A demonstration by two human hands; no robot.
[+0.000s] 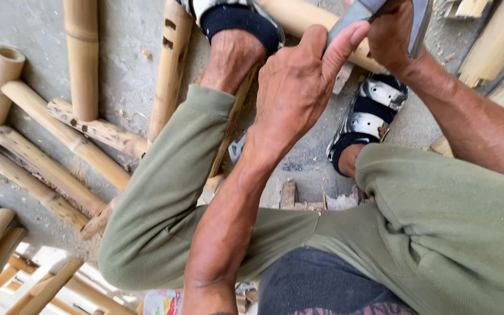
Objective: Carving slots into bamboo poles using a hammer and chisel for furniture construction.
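Observation:
My left hand (296, 87) is at the upper middle, fingers closed around a thin bamboo strip (233, 125) that slants down past my left ankle. Its thumb presses up against a grey metal blade (354, 13) at the top edge. My right hand (391, 36) is just to the right and grips that blade tool; more grey metal (421, 23) shows beside its knuckles. A thick bamboo pole (298, 16) lies across behind both hands. Part of the tool is cut off by the top of the frame.
My legs in olive trousers (438, 221) fill the lower half, with sandalled feet (368, 116) on a concrete floor (121, 64). Several bamboo poles (59, 131) lie at the left, more (497, 41) at the top right. Small wood offcuts (288, 195) sit between my legs.

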